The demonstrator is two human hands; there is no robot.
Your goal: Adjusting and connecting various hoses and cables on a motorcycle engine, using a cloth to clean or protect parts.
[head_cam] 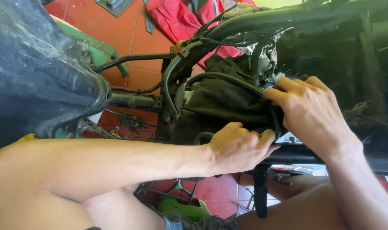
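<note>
Both my hands work on a stripped motorcycle frame (262, 21) seen from above. My left hand (238, 147) is curled around a black hose or tube at the lower edge of a dark, dirty housing (221, 100) in the middle of the frame. My right hand (309, 110) presses its fingers onto the same black hose (228, 77) where it bends around the housing's right side. The hose's end is hidden under my fingers.
A large dusty black fender or tank (36, 72) fills the left. Black cables and tubes (172, 83) run across the frame. Red cloth (181, 19) lies on the red tiled floor (117, 25). A green part (183, 208) lies below near my knees.
</note>
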